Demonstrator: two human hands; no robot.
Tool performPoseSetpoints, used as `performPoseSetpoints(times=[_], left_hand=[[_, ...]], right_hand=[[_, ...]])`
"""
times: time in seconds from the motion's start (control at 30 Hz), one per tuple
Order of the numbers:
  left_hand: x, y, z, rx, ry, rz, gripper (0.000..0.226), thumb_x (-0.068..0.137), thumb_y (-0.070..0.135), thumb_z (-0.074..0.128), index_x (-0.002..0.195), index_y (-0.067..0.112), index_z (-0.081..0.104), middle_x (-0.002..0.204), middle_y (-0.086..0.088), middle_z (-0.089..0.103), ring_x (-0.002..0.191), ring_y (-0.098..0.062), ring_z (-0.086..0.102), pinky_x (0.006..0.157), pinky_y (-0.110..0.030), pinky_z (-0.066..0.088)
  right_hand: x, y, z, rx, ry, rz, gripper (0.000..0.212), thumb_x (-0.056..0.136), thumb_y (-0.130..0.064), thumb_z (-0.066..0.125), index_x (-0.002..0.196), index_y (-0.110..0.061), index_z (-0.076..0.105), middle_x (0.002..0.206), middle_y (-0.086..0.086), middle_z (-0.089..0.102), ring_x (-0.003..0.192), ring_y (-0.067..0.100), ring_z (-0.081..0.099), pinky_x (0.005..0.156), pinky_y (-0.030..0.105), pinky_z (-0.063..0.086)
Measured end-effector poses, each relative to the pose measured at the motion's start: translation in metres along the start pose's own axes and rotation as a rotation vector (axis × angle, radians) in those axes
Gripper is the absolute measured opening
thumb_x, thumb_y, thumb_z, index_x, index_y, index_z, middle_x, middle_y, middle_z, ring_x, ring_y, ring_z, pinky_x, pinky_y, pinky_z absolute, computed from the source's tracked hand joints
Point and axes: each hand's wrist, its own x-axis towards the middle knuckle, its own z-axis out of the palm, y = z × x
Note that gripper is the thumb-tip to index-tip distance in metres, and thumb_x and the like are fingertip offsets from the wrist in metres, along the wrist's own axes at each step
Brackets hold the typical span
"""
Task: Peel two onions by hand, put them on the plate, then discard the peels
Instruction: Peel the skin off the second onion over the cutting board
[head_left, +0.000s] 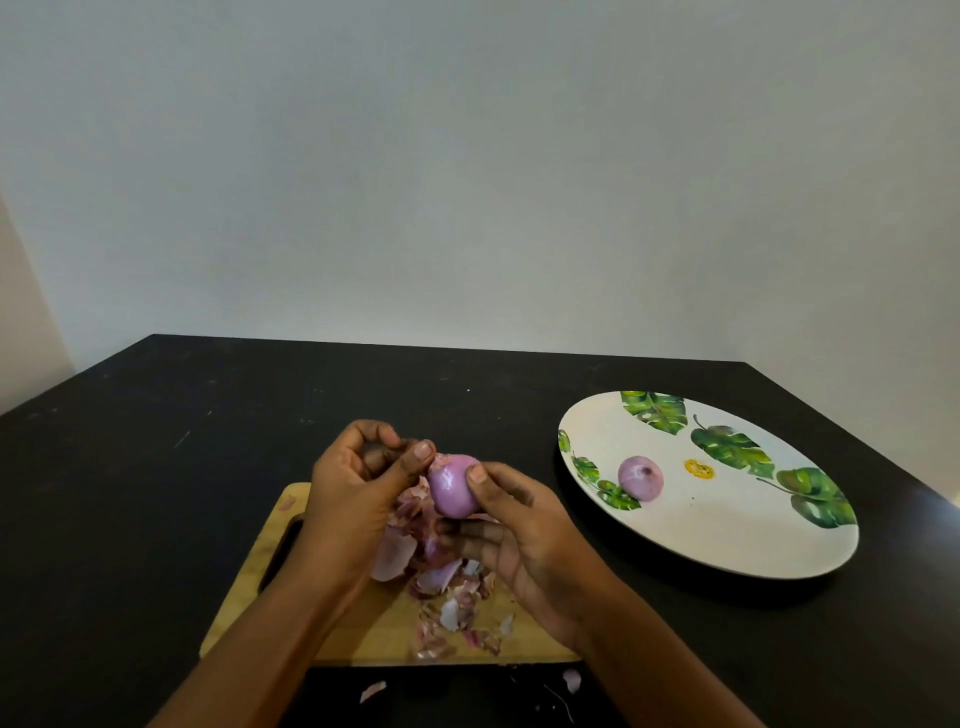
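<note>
My right hand (524, 525) holds a shiny purple onion (451, 488) above the wooden cutting board (363, 631), thumb on its top and fingers under it. My left hand (358, 483) has its fingers curled, and its thumb and fingertips pinch at a bit of skin on the onion's upper left. A heap of pink and white peels (441, 587) lies on the board below both hands. A second peeled onion (640, 478) sits on the left part of the white plate (727, 545) with green leaf prints.
The black table (156, 493) carries the board at the front centre and the plate at the right. Two stray peel bits (373, 691) lie on the table in front of the board. A pale wall stands behind the table's far edge.
</note>
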Motion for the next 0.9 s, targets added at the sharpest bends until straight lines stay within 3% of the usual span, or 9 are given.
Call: performPoseSetpoints(times=[0.13,0.27,0.4,0.6,0.73,0.8,0.9], left_hand=[[-0.002,0.001,0.000,0.092,0.014,0.027,0.020,0.081,0.001,0.061,0.076,0.010,0.043,0.071,-0.006,0.065,0.070,-0.013,0.067,0.065,-0.029,0.054],[-0.002,0.001,-0.001,0.199,0.038,0.061,0.026,0.083,0.002,0.062,0.072,0.011,0.040,0.070,-0.008,0.060,0.070,-0.012,0.064,0.062,-0.026,0.051],[0.000,0.000,-0.002,0.252,0.075,0.045,0.025,0.084,0.005,0.062,0.073,0.010,0.040,0.076,-0.021,0.059,0.075,-0.023,0.061,0.064,-0.034,0.053],[0.001,0.007,-0.003,0.109,0.141,0.020,0.016,0.081,0.007,0.064,0.082,0.013,0.050,0.072,-0.004,0.060,0.068,-0.012,0.061,0.063,-0.028,0.049],[0.000,0.006,-0.004,0.123,0.123,0.042,0.034,0.074,0.000,0.069,0.100,0.017,0.055,0.083,-0.003,0.070,0.077,-0.013,0.069,0.067,-0.028,0.054],[-0.001,0.002,-0.004,0.273,0.098,0.150,0.033,0.074,-0.004,0.069,0.096,0.018,0.057,0.082,0.000,0.071,0.078,-0.008,0.069,0.066,-0.020,0.055],[-0.004,-0.004,-0.003,0.562,0.056,0.378,0.026,0.076,0.001,0.069,0.080,0.026,0.063,0.075,0.011,0.068,0.076,0.001,0.065,0.066,-0.009,0.050]], right_hand=[[0.002,0.001,-0.001,0.042,-0.007,-0.022,0.023,0.092,-0.014,0.058,0.112,-0.004,0.063,0.103,0.015,0.072,0.093,0.026,0.072,0.073,0.028,0.059],[0.003,0.005,-0.002,-0.042,0.025,-0.124,0.031,0.080,-0.020,0.067,0.109,-0.009,0.065,0.105,0.011,0.073,0.099,0.024,0.070,0.080,0.030,0.058],[0.004,0.011,-0.006,-0.409,0.139,-0.338,0.032,0.080,-0.019,0.075,0.109,-0.021,0.062,0.107,-0.001,0.069,0.102,0.014,0.067,0.082,0.025,0.056],[0.007,0.006,-0.017,-0.556,0.247,-0.491,0.036,0.081,-0.015,0.075,0.109,-0.029,0.057,0.110,-0.009,0.065,0.102,0.004,0.063,0.083,0.016,0.052],[0.009,0.006,-0.020,-0.343,0.195,-0.318,0.035,0.077,-0.026,0.072,0.111,-0.023,0.063,0.108,0.001,0.070,0.103,0.017,0.068,0.086,0.031,0.056],[0.011,0.003,-0.020,-0.101,0.165,-0.166,0.035,0.076,-0.027,0.067,0.108,-0.014,0.065,0.101,0.009,0.073,0.096,0.025,0.071,0.081,0.034,0.057],[0.011,0.000,-0.018,0.044,0.185,-0.041,0.037,0.080,-0.029,0.063,0.108,-0.004,0.064,0.096,0.017,0.073,0.088,0.027,0.072,0.074,0.032,0.058]])
